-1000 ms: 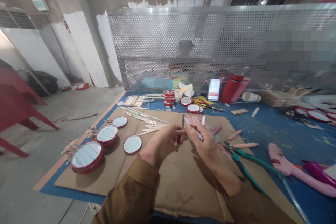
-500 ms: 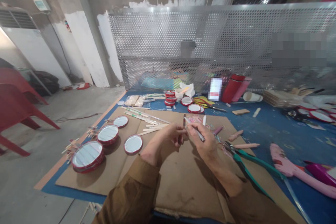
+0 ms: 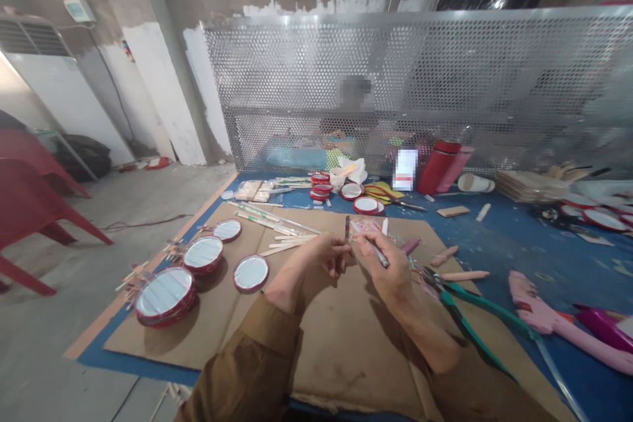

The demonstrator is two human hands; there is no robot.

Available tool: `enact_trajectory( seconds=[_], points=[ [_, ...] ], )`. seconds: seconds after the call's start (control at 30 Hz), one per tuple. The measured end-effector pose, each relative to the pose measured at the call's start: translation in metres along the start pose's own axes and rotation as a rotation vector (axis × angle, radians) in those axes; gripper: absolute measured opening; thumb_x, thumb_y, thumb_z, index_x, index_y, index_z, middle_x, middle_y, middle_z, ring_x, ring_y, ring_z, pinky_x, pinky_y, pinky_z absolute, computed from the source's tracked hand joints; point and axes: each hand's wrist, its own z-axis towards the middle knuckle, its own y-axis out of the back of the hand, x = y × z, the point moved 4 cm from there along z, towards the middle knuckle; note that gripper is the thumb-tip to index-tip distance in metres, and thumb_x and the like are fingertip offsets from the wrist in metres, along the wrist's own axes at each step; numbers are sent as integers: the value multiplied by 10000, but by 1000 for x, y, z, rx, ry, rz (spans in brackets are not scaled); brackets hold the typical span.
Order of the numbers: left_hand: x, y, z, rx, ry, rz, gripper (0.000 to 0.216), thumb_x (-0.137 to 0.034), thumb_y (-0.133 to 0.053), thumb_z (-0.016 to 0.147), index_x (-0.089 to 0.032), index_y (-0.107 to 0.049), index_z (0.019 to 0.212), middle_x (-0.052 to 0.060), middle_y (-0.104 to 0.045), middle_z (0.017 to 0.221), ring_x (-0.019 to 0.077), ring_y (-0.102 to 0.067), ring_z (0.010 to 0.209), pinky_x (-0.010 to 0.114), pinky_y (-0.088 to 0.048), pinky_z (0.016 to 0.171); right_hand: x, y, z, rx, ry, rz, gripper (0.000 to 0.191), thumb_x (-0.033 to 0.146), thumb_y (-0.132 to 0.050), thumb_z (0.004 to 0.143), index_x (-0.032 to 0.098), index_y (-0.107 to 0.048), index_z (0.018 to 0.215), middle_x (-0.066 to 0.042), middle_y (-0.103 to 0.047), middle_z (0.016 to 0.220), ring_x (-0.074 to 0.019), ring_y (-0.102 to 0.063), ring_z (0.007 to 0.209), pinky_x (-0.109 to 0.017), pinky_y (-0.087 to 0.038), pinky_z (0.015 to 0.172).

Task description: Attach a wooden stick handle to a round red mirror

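My right hand [image 3: 390,270] is closed round a slim pale pen [image 3: 382,257], whose rear end sticks out between the fingers. Close beside it on the left, my left hand [image 3: 322,260] is bent, thumb and forefinger pinched at the pen's tip side. Whatever small thing that pinch holds is hidden. Both hands are over a brown cardboard sheet [image 3: 341,356]. Just beyond the fingers lies a flat packet with pink contents [image 3: 368,224], a white stick [image 3: 385,226] beside it. Flat wooden sticks [image 3: 291,240] and a round red-rimmed disc [image 3: 251,273] are left of my left hand.
Stacked red-rimmed discs [image 3: 165,297] line the left edge. Green-handled pliers [image 3: 475,297] and a pink glue gun [image 3: 534,306] lie right. A red bottle [image 3: 438,168], phone [image 3: 405,169] and paper cup [image 3: 475,182] stand or lie before the perforated metal screen [image 3: 297,79].
My right hand has turned slightly, and the pen's front part, visible before, is now mostly hidden behind the fingers. My left hand has barely moved.
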Motion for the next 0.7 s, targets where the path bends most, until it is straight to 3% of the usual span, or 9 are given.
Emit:
enact_trajectory(
  seconds=[0.1,0.5,0.7],
  points=[
    [3,1,0,10,-1,10,445,-561,-579,865,-124,-660,892,3,-586,532,142,-554,420,273,-459,473,0,-1,0,-1,-1,10,215,359,-534,944,214,-679,878,-54,-741,870,-205,-669,820,-311,-518,777],
    [2,1,1,29,-16,25,488,-631,-597,813,-156,-585,700,19,-579,511,149,-557,415,283,-460,459,0,-2,0,13,20,11,200,341,-537,937,216,-679,870,-51,-752,862,-199,-684,808,-300,-526,756],
    [8,1,4,2,-48,-6,434,-580,-579,843,-152,-632,807,8,-591,525,139,-555,412,269,-464,464,3,-2,1,34,33,20,189,322,-545,941,212,-673,858,-44,-742,838,-190,-679,793,-290,-520,754]
  ],
)
